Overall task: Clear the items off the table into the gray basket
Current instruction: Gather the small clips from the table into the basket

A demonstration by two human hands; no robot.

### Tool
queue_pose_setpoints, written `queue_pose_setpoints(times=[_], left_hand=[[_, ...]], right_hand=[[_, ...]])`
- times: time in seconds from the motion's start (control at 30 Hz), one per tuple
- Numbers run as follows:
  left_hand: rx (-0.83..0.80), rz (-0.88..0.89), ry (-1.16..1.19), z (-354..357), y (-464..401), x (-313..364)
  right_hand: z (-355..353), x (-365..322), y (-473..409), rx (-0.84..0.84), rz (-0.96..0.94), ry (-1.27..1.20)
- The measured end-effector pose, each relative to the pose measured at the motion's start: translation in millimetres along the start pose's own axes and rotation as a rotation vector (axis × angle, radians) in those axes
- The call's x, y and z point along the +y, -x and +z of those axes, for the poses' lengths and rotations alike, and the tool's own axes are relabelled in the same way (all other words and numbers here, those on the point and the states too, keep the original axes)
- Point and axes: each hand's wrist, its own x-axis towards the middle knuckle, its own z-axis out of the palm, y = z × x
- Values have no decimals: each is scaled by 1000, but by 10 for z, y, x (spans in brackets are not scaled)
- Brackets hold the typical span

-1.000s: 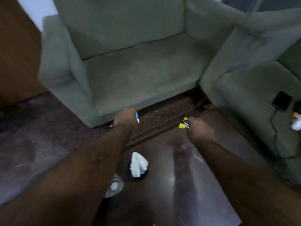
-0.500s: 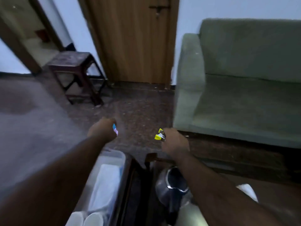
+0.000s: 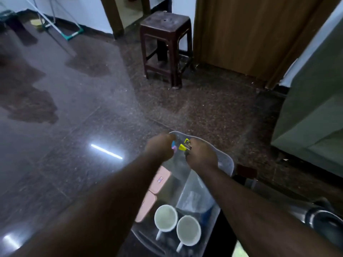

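Over the basket: both your hands hang above the far end of the basket (image 3: pixel 225 162).
Left hand (image 3: pixel 159 148): fist closed on a small blue-and-pink piece (image 3: pixel 173 146).
Right hand (image 3: pixel 201 154): pinched on yellow clips (image 3: pixel 183 145).
Handling: likely light, hard plastic and metal; hold the clips by their bodies.
Inside basket: two mugs (image 3: pixel 165 217), pink boxes (image 3: pixel 160 179).
Beside basket: a kettle (image 3: pixel 323 217) waits.

Both forearms and hands (image 3: pixel 160 148) are bare, no sleeves showing.
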Motion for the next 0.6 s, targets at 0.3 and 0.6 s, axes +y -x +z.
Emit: queue_pose_setpoints(times=[0.3, 0.6], left_hand=[[93, 49, -22, 295, -221, 95], [93, -13, 24, 274, -189, 100]], right_hand=[[246, 119, -201, -2, 91, 15], [288, 6, -138, 49, 160, -191]])
